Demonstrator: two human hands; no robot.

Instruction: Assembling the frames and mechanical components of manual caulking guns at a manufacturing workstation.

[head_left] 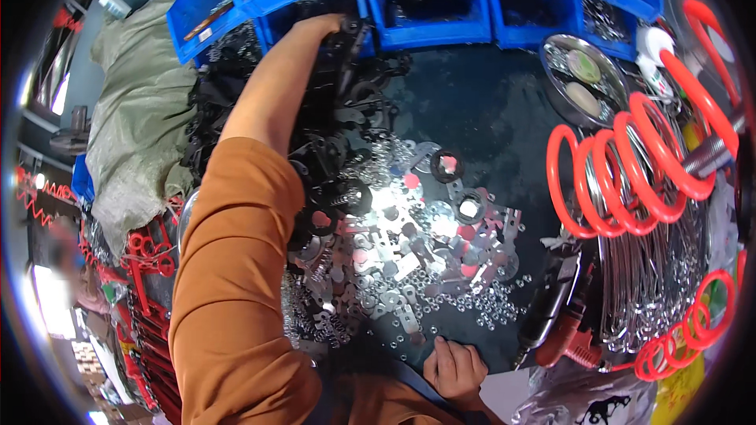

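My left hand (321, 27) reaches far across the table to the front of a blue bin (366, 20) in the lower row. Its fingers are hidden among black parts (346, 55), so their grip does not show. Down at the near table edge, my right hand (455, 370) rests with its fingers curled in; anything inside them is out of sight. Between the hands lies a heap of small metal plates (405, 267) mixed with red-capped pieces. Loose nuts (492, 307) are scattered along its near right side, and springs (319, 264) lie on its left.
Blue bins with metal parts line the back. A steel bowl (583, 83) with round pads stands at the back right. Coiled red hoses (622, 173), a black power screwdriver (551, 299) and bundled metal rods (654, 283) occupy the right side. A grey-green sack (142, 110) is at left.
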